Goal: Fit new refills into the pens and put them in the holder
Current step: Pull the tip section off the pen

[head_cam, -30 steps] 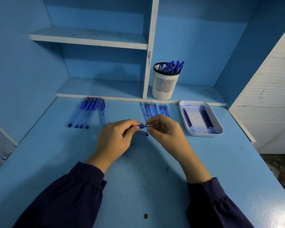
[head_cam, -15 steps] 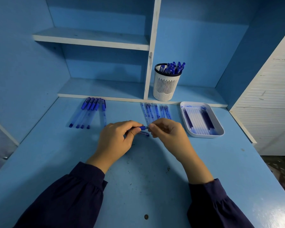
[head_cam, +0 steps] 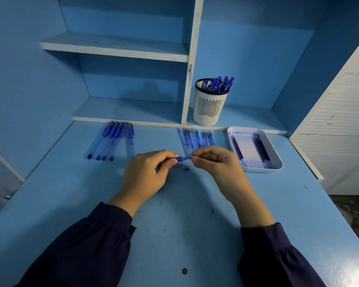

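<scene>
We see both hands meeting over the middle of the worktop [head_cam: 174, 224], a little nearer its far edge. The left hand [head_cam: 145, 172] curls round a blue pen [head_cam: 179, 159] and pinches it between thumb and forefinger. The right hand [head_cam: 216, 166] pinches the thin pale tip [head_cam: 192, 156] that sticks out of the pen's end; we cannot tell whether this is the refill or a nib piece. Just under the pen a small blue part [head_cam: 182, 167] lies on the worktop. Along the far edge we count three groups: a row of capped pens [head_cam: 112, 139] towards the left, a row of clear barrels [head_cam: 195, 139] in the middle just beyond the right hand, and a white tray [head_cam: 261, 170] of refills [head_cam: 249, 150] towards the right. The white slotted holder [head_cam: 209, 106] stands upright on the lower shelf [head_cam: 129, 110] behind the far edge, with blue finished pens [head_cam: 218, 83] upright inside it.
</scene>
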`<state>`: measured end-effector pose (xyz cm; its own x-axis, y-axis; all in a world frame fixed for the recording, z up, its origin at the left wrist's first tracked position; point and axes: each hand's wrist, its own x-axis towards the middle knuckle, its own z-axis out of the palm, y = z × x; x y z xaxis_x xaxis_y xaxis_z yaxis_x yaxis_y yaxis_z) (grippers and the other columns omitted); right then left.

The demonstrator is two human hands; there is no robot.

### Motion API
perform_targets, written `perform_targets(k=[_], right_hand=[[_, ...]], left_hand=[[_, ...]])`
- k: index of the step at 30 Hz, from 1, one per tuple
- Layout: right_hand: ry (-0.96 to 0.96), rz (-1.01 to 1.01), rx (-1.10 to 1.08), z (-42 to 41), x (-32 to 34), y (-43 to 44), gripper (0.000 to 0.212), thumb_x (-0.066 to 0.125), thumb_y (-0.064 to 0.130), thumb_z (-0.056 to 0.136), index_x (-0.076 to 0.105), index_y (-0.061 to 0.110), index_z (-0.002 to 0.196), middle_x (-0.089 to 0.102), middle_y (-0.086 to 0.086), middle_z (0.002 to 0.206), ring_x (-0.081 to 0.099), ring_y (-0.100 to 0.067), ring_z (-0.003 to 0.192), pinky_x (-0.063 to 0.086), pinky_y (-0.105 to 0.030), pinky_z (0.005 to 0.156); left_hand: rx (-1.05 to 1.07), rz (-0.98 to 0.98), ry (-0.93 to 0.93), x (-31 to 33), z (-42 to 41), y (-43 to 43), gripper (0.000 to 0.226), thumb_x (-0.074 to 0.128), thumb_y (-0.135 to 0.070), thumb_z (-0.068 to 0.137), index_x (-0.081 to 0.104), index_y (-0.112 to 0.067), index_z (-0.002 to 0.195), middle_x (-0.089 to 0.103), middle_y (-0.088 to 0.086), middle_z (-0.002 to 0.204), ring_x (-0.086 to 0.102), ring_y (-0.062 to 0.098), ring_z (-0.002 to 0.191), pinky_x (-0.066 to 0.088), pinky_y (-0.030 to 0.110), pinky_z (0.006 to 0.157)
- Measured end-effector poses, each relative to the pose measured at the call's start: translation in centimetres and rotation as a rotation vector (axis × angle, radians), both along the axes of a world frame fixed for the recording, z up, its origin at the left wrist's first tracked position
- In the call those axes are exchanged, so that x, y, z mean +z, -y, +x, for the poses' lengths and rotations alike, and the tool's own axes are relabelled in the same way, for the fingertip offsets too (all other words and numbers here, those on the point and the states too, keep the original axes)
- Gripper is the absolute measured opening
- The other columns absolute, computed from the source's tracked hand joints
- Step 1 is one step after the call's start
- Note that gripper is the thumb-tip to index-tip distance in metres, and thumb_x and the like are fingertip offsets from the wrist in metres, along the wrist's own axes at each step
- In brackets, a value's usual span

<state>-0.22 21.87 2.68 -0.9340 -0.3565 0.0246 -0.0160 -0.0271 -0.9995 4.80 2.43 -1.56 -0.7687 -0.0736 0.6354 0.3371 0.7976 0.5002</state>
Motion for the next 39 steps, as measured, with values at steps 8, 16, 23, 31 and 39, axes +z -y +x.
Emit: perform_targets(k=[8,16,23,31,39], right_hand=[[0.015,-0.033,-0.120,-0.4,0.3,-0.9,0.010,0.069,-0.003,0.083,0.071,0.006,0.087,0.069,-0.009,0.079,0.061,-0.017,0.077,0.053,-0.030,0.082],[-0.389,0.674,0.074,-0.1,-1.3,-0.2,0.009,0.069,0.008,0.080,0.069,0.017,0.078,0.060,0.012,0.067,0.054,0.003,0.059,0.041,-0.005,0.061],[-0.461,0.740,0.166,-0.4,-1.4,-0.4,0.011,0.068,0.008,0.083,0.071,0.012,0.093,0.062,0.002,0.084,0.055,-0.002,0.071,0.041,-0.004,0.068],[-0.302,0.523,0.007,-0.7,-1.1,-1.1,0.018,0.060,0.007,0.088,0.071,0.018,0.097,0.067,0.007,0.078,0.057,0.002,0.066,0.042,-0.008,0.063],[-0.254,0.255,0.030,0.7,-0.5,0.9,0.007,0.068,0.005,0.087,0.070,0.006,0.094,0.069,-0.004,0.076,0.062,-0.002,0.064,0.047,-0.013,0.063]], left_hand=[[0.049,0.017,0.000,0.1,0.1,0.0,0.029,0.051,-0.047,0.096,0.074,-0.031,0.101,0.072,-0.018,0.083,0.061,0.007,0.065,0.044,0.020,0.051],[0.046,0.030,-0.013,0.2,0.1,-0.1,0.022,0.056,-0.041,0.096,0.073,-0.029,0.103,0.073,-0.019,0.086,0.066,0.007,0.073,0.054,0.033,0.057],[0.031,0.032,-0.007,0.2,0.2,-0.2,0.024,0.055,-0.043,0.096,0.074,-0.029,0.103,0.072,-0.021,0.085,0.064,0.004,0.074,0.050,0.020,0.058],[0.004,0.043,0.014,0.0,0.1,0.0,0.025,0.055,-0.044,0.095,0.074,-0.030,0.104,0.073,-0.020,0.090,0.065,0.005,0.074,0.051,0.024,0.058],[-0.016,-0.005,0.007,-0.1,0.0,-0.2,0.024,0.056,-0.043,0.095,0.074,-0.029,0.103,0.073,-0.019,0.091,0.065,0.005,0.072,0.053,0.029,0.061]])
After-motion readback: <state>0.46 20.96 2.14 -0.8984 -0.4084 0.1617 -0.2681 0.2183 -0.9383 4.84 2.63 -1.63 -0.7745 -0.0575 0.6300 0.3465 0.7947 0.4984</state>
